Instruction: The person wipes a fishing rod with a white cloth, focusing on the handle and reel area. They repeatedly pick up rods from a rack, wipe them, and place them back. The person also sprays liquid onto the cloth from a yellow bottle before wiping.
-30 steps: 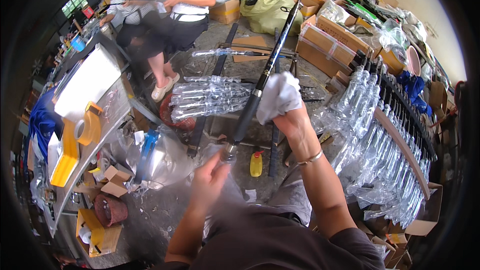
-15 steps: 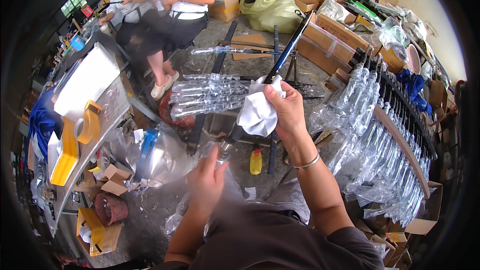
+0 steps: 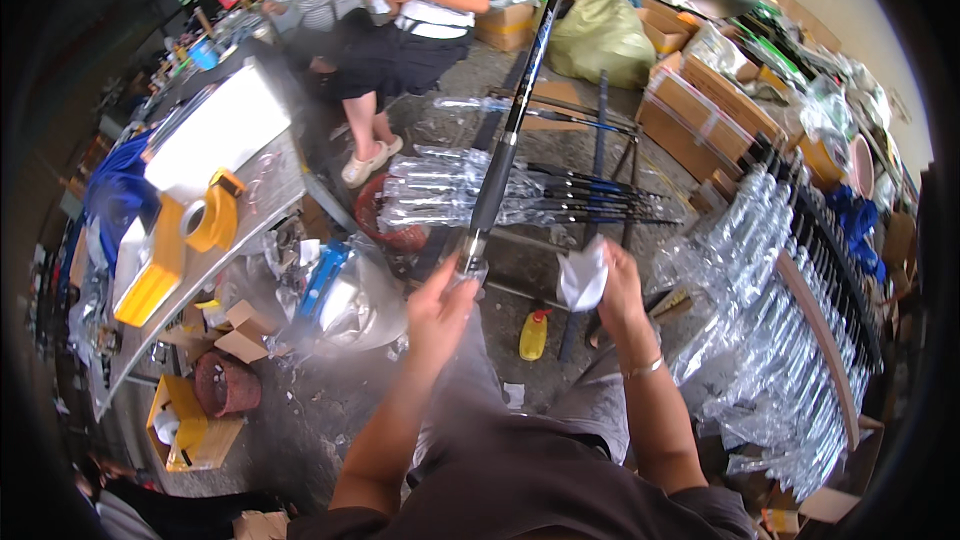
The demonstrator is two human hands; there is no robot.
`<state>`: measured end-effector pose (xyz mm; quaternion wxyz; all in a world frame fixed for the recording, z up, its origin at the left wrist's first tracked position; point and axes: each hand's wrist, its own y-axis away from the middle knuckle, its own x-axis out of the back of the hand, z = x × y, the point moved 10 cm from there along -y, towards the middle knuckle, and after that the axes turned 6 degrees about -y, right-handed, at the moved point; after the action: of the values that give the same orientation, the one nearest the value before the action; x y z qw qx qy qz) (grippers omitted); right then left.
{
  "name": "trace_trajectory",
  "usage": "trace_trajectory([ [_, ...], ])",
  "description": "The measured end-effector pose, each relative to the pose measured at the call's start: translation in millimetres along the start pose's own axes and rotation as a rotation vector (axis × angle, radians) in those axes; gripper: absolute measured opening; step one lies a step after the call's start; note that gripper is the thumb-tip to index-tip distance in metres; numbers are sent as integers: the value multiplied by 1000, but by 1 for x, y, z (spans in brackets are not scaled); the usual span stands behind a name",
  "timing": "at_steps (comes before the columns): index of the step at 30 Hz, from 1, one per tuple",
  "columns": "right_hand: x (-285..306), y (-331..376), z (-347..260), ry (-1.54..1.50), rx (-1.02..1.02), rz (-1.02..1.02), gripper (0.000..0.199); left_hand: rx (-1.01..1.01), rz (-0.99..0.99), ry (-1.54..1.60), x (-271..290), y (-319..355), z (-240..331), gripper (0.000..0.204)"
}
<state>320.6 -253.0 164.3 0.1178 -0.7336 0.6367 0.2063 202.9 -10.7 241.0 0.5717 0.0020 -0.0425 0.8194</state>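
Note:
My left hand [image 3: 443, 312] is closed around the lower end of a fishing rod [image 3: 489, 198], near its silver reel seat. The rod stands tilted up and away, with a black foam grip and a dark blue-black shaft. My right hand [image 3: 622, 290] pinches a white cloth [image 3: 583, 276], held apart from the rod on its right. Beyond them, several plastic-wrapped rods [image 3: 450, 187] lie side by side on a stand, handles to the left. One more wrapped rod [image 3: 470, 104] lies farther back.
On the left, a table [image 3: 235, 230] carries a tape dispenser [image 3: 215, 210]. A large pile of wrapped rods [image 3: 775, 340] leans at the right behind a brown bar. On the floor are a yellow bottle [image 3: 533, 336] and red basket [image 3: 227, 383]. Two people [image 3: 435, 0] work at the back left.
My right hand has taken the white cloth off the rod and moved right and down. The rod now points more steeply upward, still in my left hand. The view has shifted left.

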Motion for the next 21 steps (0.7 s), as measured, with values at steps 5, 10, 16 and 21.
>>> trace_trajectory([
  [5,21,48,84,114,-260,-134,32,-171,247,49,13,-56,-24,47],
  [10,36,59,69,86,-258,-74,29,-216,296,140,3,-71,-7,48],
  [16,19,50,19,193,-139,-157,38,-153,271,129,-11,-60,-9,44],
  [21,-6,25,-27,366,154,-194,40,-188,235,127,-17,-47,0,44],
])
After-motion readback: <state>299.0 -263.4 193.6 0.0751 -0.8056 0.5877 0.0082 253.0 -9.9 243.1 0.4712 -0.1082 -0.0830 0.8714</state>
